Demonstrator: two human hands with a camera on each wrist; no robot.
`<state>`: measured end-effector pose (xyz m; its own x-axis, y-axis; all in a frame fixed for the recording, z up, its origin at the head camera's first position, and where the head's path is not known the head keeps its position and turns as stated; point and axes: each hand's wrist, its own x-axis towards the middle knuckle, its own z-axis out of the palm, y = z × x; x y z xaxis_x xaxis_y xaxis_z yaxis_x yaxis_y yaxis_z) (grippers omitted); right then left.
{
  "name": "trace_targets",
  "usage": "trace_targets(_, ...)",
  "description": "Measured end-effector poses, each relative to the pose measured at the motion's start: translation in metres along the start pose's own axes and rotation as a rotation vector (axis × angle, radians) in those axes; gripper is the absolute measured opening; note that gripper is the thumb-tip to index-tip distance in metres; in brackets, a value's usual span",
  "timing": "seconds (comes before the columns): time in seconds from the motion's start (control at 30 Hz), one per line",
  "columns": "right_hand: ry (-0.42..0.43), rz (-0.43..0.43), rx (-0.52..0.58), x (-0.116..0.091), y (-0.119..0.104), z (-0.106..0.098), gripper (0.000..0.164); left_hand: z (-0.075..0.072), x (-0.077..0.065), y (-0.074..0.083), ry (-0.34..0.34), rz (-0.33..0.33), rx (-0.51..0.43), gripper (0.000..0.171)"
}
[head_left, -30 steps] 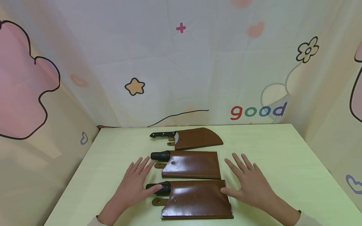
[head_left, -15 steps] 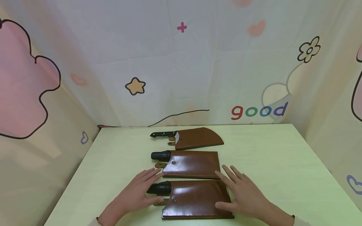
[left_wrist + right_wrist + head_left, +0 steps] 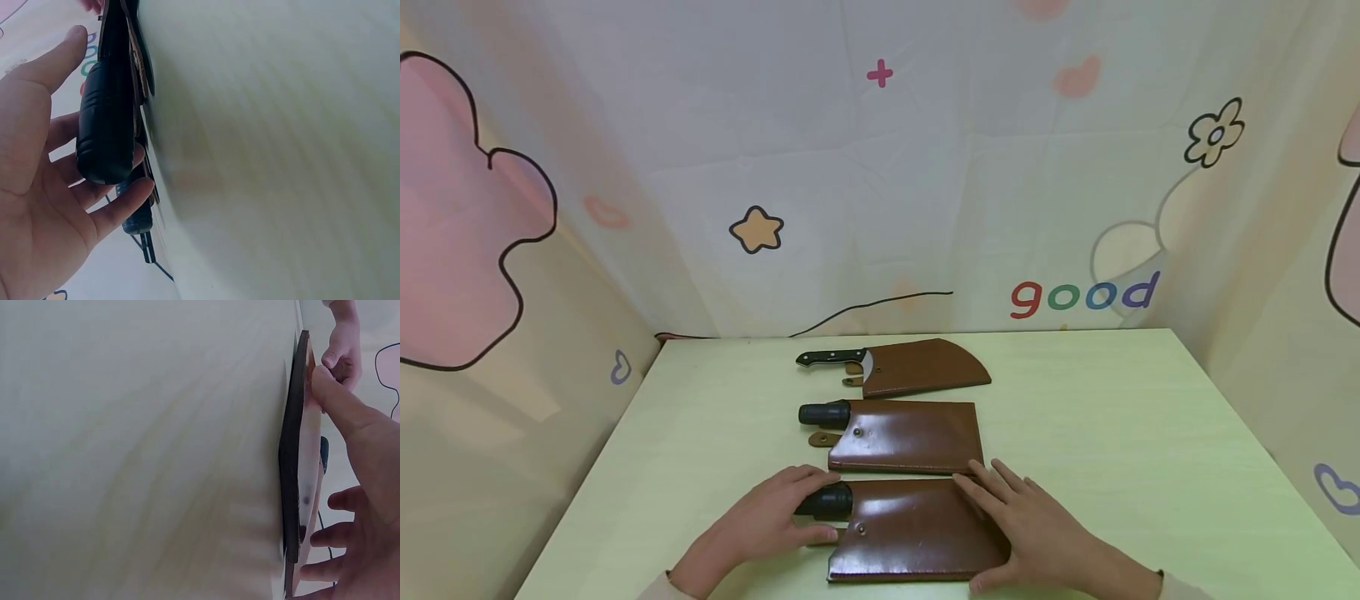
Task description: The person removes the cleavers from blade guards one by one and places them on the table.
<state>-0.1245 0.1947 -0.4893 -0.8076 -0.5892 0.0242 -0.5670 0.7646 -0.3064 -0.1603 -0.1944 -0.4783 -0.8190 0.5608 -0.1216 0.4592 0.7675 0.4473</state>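
Observation:
Three cleavers in brown leather sheaths lie one behind another on the table, handles to the left. My left hand (image 3: 767,517) is at the nearest cleaver's black handle (image 3: 833,502), thumb near the sheath's strap. In the left wrist view, the fingers of that hand (image 3: 47,194) spread loosely around the handle (image 3: 105,125), thumb apart from it. My right hand (image 3: 1045,533) reaches over the right end of the nearest sheath (image 3: 917,529), its fingers extended. The right wrist view has that sheath's dark edge (image 3: 289,450) beside the right hand (image 3: 375,462); contact is unclear.
Behind the nearest cleaver lies a second sheathed one (image 3: 913,437). Farther back is a third, in a curved sheath (image 3: 928,367), with a riveted black handle (image 3: 833,357). A printed cloth (image 3: 880,167) borders the pale table (image 3: 1120,417) at the back and sides.
Both hands have moved in toward the nearest cleaver and come down, the left to its handle, the right to the sheath's right end. The cleavers have stayed put.

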Motion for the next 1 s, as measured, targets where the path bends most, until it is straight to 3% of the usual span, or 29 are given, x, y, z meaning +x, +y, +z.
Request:
trace_targets(0.27,-0.098,0.027,0.058,0.0012,-0.0008,0.0016,0.122,0.0043,0.0032,-0.0041,0.018,0.046,-0.041,0.063)
trace_targets(0.57,-0.064,0.025,0.028,0.0042,-0.0056,-0.0019,0.119,0.0079,0.0052,-0.0064,0.089,0.126,-0.007,0.04)
trace_targets(1.0,-0.022,0.02,-0.095,0.0014,-0.0072,-0.0003,0.123,0.0055,0.0023,-0.0014,0.122,0.145,0.037,0.037)
